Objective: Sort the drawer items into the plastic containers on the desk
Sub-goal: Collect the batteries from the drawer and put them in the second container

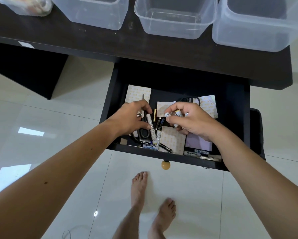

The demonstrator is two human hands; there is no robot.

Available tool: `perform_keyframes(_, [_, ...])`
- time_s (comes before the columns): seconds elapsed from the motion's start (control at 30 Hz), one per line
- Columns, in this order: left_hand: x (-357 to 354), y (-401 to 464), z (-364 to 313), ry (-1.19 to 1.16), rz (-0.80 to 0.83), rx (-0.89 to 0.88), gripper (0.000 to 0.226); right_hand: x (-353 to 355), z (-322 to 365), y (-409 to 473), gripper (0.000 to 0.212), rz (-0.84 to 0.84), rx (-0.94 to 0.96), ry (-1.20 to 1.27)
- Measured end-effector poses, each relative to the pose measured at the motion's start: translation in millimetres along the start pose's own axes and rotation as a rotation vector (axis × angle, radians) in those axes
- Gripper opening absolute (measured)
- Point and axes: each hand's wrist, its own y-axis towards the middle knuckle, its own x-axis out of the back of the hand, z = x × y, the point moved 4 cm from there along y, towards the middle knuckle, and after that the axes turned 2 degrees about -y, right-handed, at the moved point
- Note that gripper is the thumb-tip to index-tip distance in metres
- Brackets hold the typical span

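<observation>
The black drawer (110, 94) stands pulled out under the desk. Both hands reach into it. My left hand (131, 116) pinches a white battery (149, 120) between thumb and fingers, above black-handled scissors (143, 132). My right hand (188, 121) grips several white batteries (177, 112) in curled fingers. More loose batteries (159, 124), black and white, lie between the hands and at the drawer's front (165, 147). Patterned sticky-note pads (138, 93) and a second pair of scissors (190, 100) lie further back. Clear plastic containers (175, 23) stand on the desk above.
Four clear tubs line the black desk (75, 38): the far-left one (23, 6) holds tape rolls, the others (96, 12) (258, 28) look empty. A wooden knob (165, 165) sticks out of the drawer front. My bare feet (151, 195) stand on glossy white tiles.
</observation>
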Motion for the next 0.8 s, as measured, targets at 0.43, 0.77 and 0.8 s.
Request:
perform_keyframes(0.43, [-2.4,5.2,3.9,0.194,0.006,-0.092,0.033,-12.7,-1.3,2.9,0.019,0.066,0.089,-0.281])
perform_keyframes(0.77, [8.6,-2.9,-7.4,0.075,-0.152,-0.122,0.023,-23.5,3.3,3.8,0.034,0.012,0.098,-0.43])
perform_keyframes(0.8, [9.6,-2.9,-8.9,0.033,-0.178,-0.105,0.026,-24.1,5.1,3.4,0.035,0.001,0.098,-0.443])
